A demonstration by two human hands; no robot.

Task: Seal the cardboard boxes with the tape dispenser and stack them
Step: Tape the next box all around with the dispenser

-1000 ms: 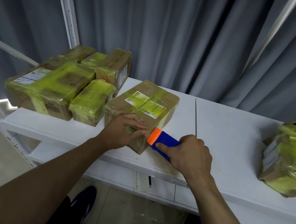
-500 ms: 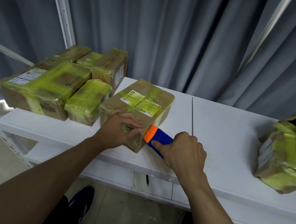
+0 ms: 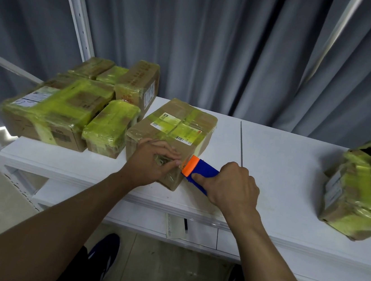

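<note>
Box (image 3: 175,136) mid-seal: your left hand (image 3: 153,159) presses it, right hand (image 3: 230,186) grips the tape dispenser (image 3: 195,171); stacking remains.

A single head-worn camera looks forward and down from above the near edge of the white table (image 3: 282,167), close, facing the grey curtain (image 3: 216,38) behind it.
</note>
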